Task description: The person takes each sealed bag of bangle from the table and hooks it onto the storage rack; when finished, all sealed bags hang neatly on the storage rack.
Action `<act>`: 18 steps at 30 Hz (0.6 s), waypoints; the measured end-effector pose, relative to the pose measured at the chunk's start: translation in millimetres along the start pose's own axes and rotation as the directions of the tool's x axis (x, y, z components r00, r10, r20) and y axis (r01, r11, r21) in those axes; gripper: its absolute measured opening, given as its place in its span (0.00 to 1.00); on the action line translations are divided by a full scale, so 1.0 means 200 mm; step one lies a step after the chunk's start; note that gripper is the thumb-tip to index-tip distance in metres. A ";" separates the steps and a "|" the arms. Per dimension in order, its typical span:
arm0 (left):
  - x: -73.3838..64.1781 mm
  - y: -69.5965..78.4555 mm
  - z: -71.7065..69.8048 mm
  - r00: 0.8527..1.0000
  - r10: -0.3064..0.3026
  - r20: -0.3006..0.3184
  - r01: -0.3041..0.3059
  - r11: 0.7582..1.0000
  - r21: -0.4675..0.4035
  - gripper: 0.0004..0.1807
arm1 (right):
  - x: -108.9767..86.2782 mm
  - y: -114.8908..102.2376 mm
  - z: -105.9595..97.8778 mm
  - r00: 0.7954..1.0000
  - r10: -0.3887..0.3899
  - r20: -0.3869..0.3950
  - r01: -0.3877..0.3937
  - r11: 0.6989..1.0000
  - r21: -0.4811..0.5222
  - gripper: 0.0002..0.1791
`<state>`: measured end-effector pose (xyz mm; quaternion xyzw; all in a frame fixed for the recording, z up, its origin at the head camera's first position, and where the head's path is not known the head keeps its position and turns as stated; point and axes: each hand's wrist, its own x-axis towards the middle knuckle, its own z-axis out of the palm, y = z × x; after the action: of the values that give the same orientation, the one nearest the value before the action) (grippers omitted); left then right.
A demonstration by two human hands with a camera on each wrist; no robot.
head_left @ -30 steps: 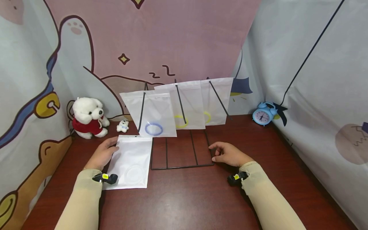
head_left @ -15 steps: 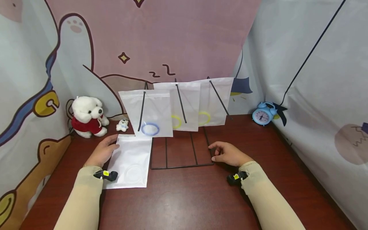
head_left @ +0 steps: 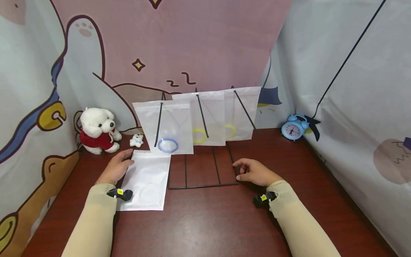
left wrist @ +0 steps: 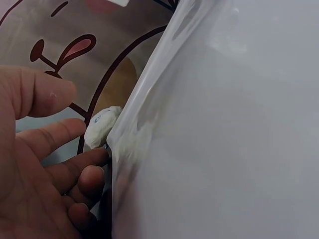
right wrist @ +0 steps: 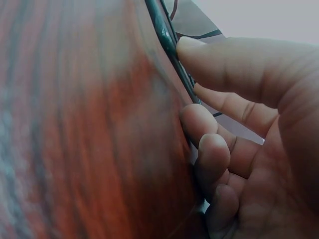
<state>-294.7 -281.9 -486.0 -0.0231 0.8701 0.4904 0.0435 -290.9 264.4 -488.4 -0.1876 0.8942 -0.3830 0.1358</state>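
My left hand [head_left: 115,167] rests at the left edge of a white zip bag [head_left: 151,167] lying on the table; its fingers are loosely bent, with the thumb apart in the left wrist view. A pale ring outline shows in the bag's lower half. My right hand [head_left: 257,172] holds the right side bar of a black wire rack [head_left: 202,186], thumb and fingertips against the bar [right wrist: 172,52]. Three white zip bags hang on the rack's prongs. The left bag [head_left: 179,121] shows a blue ring [head_left: 168,151]; the middle bag [head_left: 213,110] and right bag [head_left: 245,123] each show a yellow ring.
A white plush dog [head_left: 97,130] in red and a small white dog figure [head_left: 136,140] sit at the back left. A blue alarm clock [head_left: 294,126] stands at the back right. Printed cloth walls enclose the dark wooden table [head_left: 199,228].
The hanging bags sway slightly from side to side. My left hand and the bag beside it shift a little. The right hand keeps its place on the rack.
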 end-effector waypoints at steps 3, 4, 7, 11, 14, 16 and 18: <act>0.01 0.00 0.00 1.000 0.000 0.000 0.000 1.000 0.012 0.35 | 0.00 0.00 0.00 1.000 0.003 0.000 -0.003 1.000 -0.001 0.25; 0.02 0.00 0.00 1.000 -0.004 0.003 0.004 1.000 0.017 0.35 | 0.00 0.00 0.00 1.000 0.004 -0.001 -0.004 1.000 -0.001 0.25; 0.03 0.00 0.00 1.000 -0.021 0.010 0.021 0.999 0.031 0.36 | 0.00 0.00 0.00 1.000 0.006 -0.002 -0.006 1.000 -0.005 0.25; 0.04 0.00 0.00 0.999 -0.032 0.020 0.031 0.999 0.032 0.35 | 0.00 0.00 0.00 1.000 0.004 -0.003 -0.004 1.000 -0.014 0.25; 0.04 -0.01 0.00 0.999 -0.031 0.023 0.031 0.999 0.019 0.35 | 0.00 0.01 0.00 1.000 0.002 -0.003 -0.002 1.000 -0.021 0.25; 0.04 -0.01 0.00 0.999 -0.029 0.023 0.029 1.000 0.002 0.35 | 0.01 0.01 0.00 1.000 0.000 -0.004 0.000 1.000 -0.021 0.25; 0.04 -0.01 0.01 1.000 -0.017 0.020 0.017 1.000 -0.017 0.35 | 0.01 0.01 0.01 1.000 -0.002 -0.004 0.002 1.000 -0.020 0.25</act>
<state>-301.6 -282.3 -489.5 -0.0260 0.8651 0.4977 0.0561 -292.3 264.5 -491.1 -0.1891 0.8981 -0.3746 0.1316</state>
